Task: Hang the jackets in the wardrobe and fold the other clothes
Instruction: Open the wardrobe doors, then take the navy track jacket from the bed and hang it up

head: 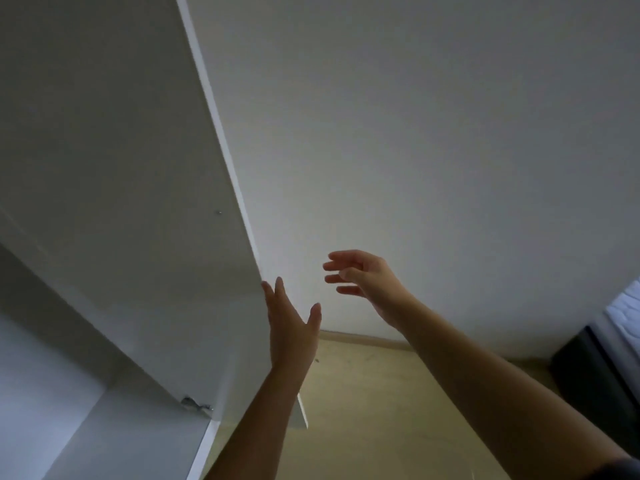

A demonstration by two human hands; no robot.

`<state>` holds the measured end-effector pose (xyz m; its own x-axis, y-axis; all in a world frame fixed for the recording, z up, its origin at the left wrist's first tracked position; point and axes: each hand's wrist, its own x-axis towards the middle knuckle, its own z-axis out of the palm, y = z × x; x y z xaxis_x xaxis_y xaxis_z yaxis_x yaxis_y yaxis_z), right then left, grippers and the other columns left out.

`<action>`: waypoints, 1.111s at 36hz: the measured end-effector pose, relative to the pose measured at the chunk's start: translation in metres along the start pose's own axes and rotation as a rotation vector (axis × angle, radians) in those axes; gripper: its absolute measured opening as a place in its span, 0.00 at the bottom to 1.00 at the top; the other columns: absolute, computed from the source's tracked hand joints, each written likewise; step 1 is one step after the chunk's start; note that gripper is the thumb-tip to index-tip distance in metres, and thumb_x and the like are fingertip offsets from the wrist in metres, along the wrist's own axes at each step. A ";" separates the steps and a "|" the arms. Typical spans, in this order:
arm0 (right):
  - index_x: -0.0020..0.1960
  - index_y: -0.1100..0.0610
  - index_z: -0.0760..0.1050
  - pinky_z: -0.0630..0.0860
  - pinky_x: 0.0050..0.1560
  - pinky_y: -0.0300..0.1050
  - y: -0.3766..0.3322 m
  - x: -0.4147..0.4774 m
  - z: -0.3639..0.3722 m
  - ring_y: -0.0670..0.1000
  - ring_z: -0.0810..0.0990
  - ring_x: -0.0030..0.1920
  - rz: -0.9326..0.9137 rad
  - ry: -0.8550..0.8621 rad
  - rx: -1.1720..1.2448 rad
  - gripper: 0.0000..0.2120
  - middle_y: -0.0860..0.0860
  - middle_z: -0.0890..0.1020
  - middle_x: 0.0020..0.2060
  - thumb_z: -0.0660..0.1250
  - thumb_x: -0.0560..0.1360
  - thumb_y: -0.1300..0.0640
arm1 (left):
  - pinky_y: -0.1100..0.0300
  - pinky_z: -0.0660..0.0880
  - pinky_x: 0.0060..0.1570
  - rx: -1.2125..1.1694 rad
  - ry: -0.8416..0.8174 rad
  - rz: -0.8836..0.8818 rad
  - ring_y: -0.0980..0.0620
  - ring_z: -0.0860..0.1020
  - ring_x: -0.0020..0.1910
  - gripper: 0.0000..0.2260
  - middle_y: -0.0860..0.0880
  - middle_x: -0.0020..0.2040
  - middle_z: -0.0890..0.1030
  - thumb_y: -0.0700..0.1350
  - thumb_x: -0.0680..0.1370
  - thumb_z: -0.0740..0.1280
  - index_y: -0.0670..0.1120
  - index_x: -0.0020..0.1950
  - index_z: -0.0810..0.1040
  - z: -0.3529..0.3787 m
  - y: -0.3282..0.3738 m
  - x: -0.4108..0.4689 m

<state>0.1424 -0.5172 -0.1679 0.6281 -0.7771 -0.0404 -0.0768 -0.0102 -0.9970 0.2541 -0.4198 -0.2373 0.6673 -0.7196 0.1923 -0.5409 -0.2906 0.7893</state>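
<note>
Head view is showing the wardrobe door (121, 168) standing open on the left, its white edge running down toward the left hand (291, 327). This hand is reaching up at the door edge with straight fingers, a little spread; I cannot tell for sure if it is touching the edge. The right hand (367, 282) is hovering before the wall (450, 116), fingers loose and slightly bent, holding nothing. No jacket or other clothes are showing; only the wardrobe inside (52, 393) is appearing at the lower left. I am judging that the person is handling the door. To do it well, the left palm is needing a flat, gentle push near the edge, far from the hinge (195, 405), with the right hand out of the swing path.
</note>
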 end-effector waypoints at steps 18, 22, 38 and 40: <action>0.54 0.54 0.76 0.75 0.42 0.42 0.118 -0.245 -0.322 0.46 0.79 0.42 0.273 0.477 0.068 0.14 0.47 0.81 0.44 0.59 0.77 0.69 | 0.57 0.66 0.64 -0.044 -0.636 0.085 0.50 0.69 0.68 0.21 0.47 0.68 0.72 0.45 0.77 0.67 0.44 0.69 0.68 0.268 0.173 -0.201; 0.54 0.55 0.75 0.74 0.41 0.41 0.136 -0.301 -0.390 0.47 0.78 0.41 0.338 0.621 0.091 0.14 0.49 0.80 0.44 0.59 0.76 0.70 | 0.60 0.66 0.61 -0.066 -0.744 0.186 0.52 0.71 0.66 0.19 0.49 0.66 0.74 0.46 0.77 0.67 0.46 0.67 0.70 0.326 0.222 -0.239; 0.53 0.56 0.77 0.75 0.37 0.39 0.203 -0.429 -0.602 0.50 0.80 0.43 0.481 1.188 0.268 0.13 0.54 0.82 0.49 0.59 0.76 0.69 | 0.61 0.69 0.57 -0.093 -1.174 0.417 0.51 0.73 0.60 0.12 0.49 0.59 0.76 0.43 0.77 0.66 0.47 0.60 0.75 0.569 0.364 -0.311; 0.54 0.59 0.77 0.74 0.36 0.40 0.209 -0.432 -0.630 0.49 0.79 0.40 0.485 1.271 0.314 0.14 0.56 0.82 0.48 0.59 0.75 0.71 | 0.61 0.68 0.56 -0.081 -1.227 0.452 0.51 0.73 0.60 0.12 0.49 0.59 0.76 0.43 0.78 0.66 0.46 0.61 0.75 0.604 0.384 -0.314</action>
<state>-0.6328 -0.5804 -0.3171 -0.5483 -0.6961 -0.4635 0.1998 0.4292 -0.8809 -0.4718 -0.6864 -0.3468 -0.4847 -0.8577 -0.1716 -0.5323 0.1336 0.8360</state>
